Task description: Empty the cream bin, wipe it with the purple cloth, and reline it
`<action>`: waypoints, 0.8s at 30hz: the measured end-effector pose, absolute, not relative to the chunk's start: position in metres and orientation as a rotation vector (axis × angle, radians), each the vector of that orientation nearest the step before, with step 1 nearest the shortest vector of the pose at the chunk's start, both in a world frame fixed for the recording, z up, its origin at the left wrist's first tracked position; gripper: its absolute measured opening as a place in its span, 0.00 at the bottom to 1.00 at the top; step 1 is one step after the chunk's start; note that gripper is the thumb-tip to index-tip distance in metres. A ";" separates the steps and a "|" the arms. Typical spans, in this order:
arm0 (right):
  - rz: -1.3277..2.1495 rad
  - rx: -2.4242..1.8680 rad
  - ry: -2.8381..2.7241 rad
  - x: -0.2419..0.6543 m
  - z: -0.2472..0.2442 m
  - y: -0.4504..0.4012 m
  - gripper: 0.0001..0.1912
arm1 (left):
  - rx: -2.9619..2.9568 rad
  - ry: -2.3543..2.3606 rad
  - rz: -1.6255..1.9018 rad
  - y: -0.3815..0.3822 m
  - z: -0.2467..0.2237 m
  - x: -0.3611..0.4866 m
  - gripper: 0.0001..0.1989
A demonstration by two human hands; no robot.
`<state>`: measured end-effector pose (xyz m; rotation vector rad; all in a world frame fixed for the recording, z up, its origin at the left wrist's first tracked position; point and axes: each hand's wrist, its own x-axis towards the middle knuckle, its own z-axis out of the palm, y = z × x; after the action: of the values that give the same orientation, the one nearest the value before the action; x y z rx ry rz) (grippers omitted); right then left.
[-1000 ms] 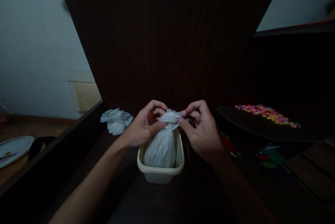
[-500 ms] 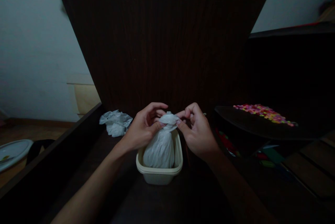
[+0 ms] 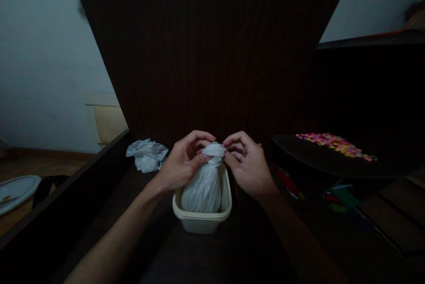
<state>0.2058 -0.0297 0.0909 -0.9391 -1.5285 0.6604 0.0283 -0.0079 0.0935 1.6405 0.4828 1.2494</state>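
A white plastic bag, rounded and full at the bottom, stands upright inside a cream rectangular tub. Its neck is twisted into a knot-like bunch at the top. My left hand grips that bunch from the left, thumb on the near side and fingers curled behind. From the right, my right hand pinches the same bunch between thumb and curled fingers. What the bag contains is hidden.
A crumpled whitish plastic bag lies left of the tub, by a dark raised edge. A tall dark wooden panel rises behind. Right, a dark curved shelf bears a colourful beaded strip.
The fingers of my right hand have shifted round the top of the bag's bunched neck, which now looks more compact. My left hand and the tub stay nearly in place.
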 end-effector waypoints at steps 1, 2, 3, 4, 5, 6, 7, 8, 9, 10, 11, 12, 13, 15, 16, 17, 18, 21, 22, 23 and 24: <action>0.652 -0.955 -1.524 0.206 0.091 -0.030 0.07 | 1.639 0.471 1.255 -0.007 0.093 0.029 0.16; 0.646 -0.971 -1.515 0.206 0.091 -0.031 0.08 | 1.639 0.468 1.266 -0.007 0.091 0.029 0.17; 0.644 -0.985 -1.506 0.207 0.091 -0.031 0.09 | 1.641 0.477 1.283 -0.007 0.091 0.030 0.18; 0.651 -0.995 -1.497 0.209 0.091 -0.031 0.10 | 1.647 0.495 1.308 -0.007 0.090 0.031 0.19; 0.665 -0.999 -1.490 0.210 0.091 -0.030 0.12 | 1.654 0.518 1.335 -0.007 0.089 0.031 0.19; 0.689 -0.998 -1.486 0.212 0.091 -0.030 0.13 | 1.663 0.544 1.360 -0.007 0.089 0.032 0.20; 0.718 -0.994 -1.487 0.213 0.091 -0.029 0.14 | 1.674 0.571 1.379 -0.007 0.089 0.033 0.19; 0.749 -0.987 -1.490 0.214 0.092 -0.029 0.15 | 1.688 0.597 1.388 -0.006 0.089 0.033 0.18; 0.777 -0.979 -1.494 0.214 0.092 -0.028 0.15 | 1.706 0.618 1.387 -0.006 0.089 0.033 0.17; 0.796 -0.973 -1.497 0.215 0.092 -0.028 0.16 | 1.727 0.636 1.384 -0.006 0.089 0.033 0.15; 0.812 -0.963 -1.500 0.214 0.092 -0.028 0.16 | 1.750 0.650 1.382 -0.006 0.090 0.032 0.14; 0.827 -0.951 -1.503 0.214 0.092 -0.028 0.16 | 1.777 0.662 1.384 -0.006 0.090 0.032 0.13; 0.839 -0.936 -1.507 0.213 0.092 -0.028 0.16 | 1.807 0.674 1.387 -0.007 0.090 0.031 0.13; 0.845 -0.913 -1.529 0.212 0.093 -0.029 0.16 | 1.872 0.697 1.401 -0.008 0.091 0.030 0.12; 0.842 -0.908 -1.545 0.212 0.093 -0.030 0.15 | 1.906 0.708 1.407 -0.009 0.091 0.030 0.12; 0.836 -0.906 -1.563 0.212 0.094 -0.032 0.15 | 1.940 0.717 1.408 -0.010 0.091 0.029 0.12; 0.828 -0.909 -1.578 0.211 0.095 -0.033 0.15 | 1.968 0.723 1.409 -0.010 0.091 0.029 0.11; 0.832 -0.902 -1.595 0.211 0.097 -0.036 0.14 | 2.029 0.731 1.402 -0.011 0.092 0.028 0.11; 0.847 -0.887 -1.597 0.211 0.098 -0.037 0.14 | 2.045 0.736 1.398 -0.011 0.093 0.027 0.10; 0.868 -0.869 -1.599 0.211 0.099 -0.037 0.14 | 2.057 0.741 1.392 -0.010 0.093 0.027 0.09; 0.891 -0.850 -1.601 0.211 0.099 -0.037 0.14 | 2.064 0.746 1.386 -0.010 0.094 0.027 0.08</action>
<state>0.2108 -0.0371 0.0989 -0.8502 -1.6007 0.8908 0.0272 -0.0100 0.0938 2.0643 0.7455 1.3862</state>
